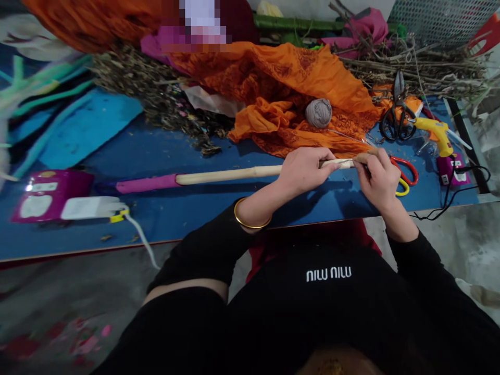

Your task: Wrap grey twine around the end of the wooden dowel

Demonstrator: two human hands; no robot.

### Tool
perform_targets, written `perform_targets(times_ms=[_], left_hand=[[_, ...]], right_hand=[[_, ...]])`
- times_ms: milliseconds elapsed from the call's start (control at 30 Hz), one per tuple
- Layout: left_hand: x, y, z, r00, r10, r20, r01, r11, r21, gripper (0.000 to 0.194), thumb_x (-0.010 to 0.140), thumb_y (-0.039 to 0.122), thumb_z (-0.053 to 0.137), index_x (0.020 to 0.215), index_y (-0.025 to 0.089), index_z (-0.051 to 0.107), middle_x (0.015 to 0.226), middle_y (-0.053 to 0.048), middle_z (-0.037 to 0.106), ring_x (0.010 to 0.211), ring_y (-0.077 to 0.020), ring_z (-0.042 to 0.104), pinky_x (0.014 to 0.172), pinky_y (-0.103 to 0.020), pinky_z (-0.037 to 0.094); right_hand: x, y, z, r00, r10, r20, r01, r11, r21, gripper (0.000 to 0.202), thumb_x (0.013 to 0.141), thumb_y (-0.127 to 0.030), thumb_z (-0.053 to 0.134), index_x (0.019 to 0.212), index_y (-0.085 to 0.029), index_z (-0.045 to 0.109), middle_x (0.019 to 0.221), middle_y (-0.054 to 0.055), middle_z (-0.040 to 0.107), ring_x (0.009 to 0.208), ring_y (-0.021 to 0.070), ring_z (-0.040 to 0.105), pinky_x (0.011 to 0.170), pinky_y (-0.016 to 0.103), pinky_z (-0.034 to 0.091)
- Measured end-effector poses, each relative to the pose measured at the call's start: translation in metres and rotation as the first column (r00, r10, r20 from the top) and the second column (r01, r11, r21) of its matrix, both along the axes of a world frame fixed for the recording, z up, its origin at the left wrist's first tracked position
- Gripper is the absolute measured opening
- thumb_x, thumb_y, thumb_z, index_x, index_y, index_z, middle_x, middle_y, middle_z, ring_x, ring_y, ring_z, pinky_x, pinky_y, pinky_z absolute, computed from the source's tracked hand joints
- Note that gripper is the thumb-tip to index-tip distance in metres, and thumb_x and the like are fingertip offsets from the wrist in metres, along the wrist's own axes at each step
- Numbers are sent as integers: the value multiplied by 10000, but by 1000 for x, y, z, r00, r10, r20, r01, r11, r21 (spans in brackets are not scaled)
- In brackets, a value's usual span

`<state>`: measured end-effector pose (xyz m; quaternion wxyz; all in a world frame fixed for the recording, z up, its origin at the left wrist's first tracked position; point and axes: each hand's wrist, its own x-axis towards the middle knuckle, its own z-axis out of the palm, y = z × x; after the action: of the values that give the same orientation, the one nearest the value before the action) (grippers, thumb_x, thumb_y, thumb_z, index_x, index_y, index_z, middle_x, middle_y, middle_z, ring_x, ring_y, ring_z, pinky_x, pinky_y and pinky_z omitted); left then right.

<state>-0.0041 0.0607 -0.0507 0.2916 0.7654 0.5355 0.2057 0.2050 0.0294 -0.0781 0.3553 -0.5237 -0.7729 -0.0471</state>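
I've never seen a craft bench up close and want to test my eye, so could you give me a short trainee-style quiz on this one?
1. What rests on the orange cloth: (a) a cup, (b) a ball of grey yarn, or (c) a hammer?
2. True or false: the gold bracelet is on the right wrist.
3. Fill in: the left hand grips the pale stick, whose left stretch has a ____ covering.

Key: 1 b; 2 false, it is on the left; 3 pink.
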Motion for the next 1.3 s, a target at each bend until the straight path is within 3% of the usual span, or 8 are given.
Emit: perform_targets(times_ms=[133, 300, 433, 933, 1133, 1300], left_hand=[[-1, 0, 2, 1000, 28, 1, -28, 999, -36, 248, 873, 393, 677, 961, 207, 816, 851, -27, 779, 750, -174, 627, 661, -289, 359], [-3, 0, 1, 999, 47, 18, -46, 998, -52, 254, 847, 399, 688, 957, 215, 824, 760, -13, 735, 700, -162, 586, 651, -291, 349], [-4, -1, 1, 998, 48, 39, -46, 998, -43, 235, 836, 384, 698, 931, 210, 824, 773, -13, 743, 713, -158, 600, 658, -289, 356], [-5, -4, 3, 997, 52, 56, -49, 998, -40, 205, 825, 358, 708, 914, 213, 824, 793, -15, 765, 721, -162, 614, 670, -291, 373], [-6, -4, 1, 995, 46, 87, -42, 998, -42, 209, 819, 369, 714, 896, 209, 824, 733, -5, 733, 656, -145, 567, 620, -285, 335], [-6, -5, 1, 994, 49, 102, -45, 998, -42, 219, 819, 376, 711, 897, 209, 829, 716, -5, 725, 655, -143, 567, 613, -285, 326]], right_hand=[[5, -1, 1, 999, 42, -26, -40, 996, 74, 188, 1018, -325, 575, 977, -239, 737, 910, 54, 728, 798, 173, 702, 663, 286, 524], [18, -2, 8, 980, 69, -187, -72, 997, -9, 102, 984, -302, 643, 924, -252, 709, 901, 28, 743, 842, 185, 706, 763, 333, 563], [26, 0, 11, 962, 80, -261, -88, 996, -18, 139, 961, -301, 677, 838, -239, 666, 817, 4, 693, 773, 165, 651, 722, 324, 516], [23, 3, -7, 909, 52, -414, -75, 996, -39, 197, 943, -283, 675, 769, -225, 603, 751, -11, 617, 726, 148, 579, 702, 313, 458], [20, 4, -12, 815, -48, -577, -98, 971, -220, 174, 895, -291, 672, 756, -215, 600, 708, -31, 568, 678, 124, 523, 690, 300, 446], [18, 7, -16, 648, -118, -752, -254, 898, -360, 205, 876, -367, 698, 772, -217, 606, 634, -65, 480, 569, 83, 417, 556, 246, 376]])
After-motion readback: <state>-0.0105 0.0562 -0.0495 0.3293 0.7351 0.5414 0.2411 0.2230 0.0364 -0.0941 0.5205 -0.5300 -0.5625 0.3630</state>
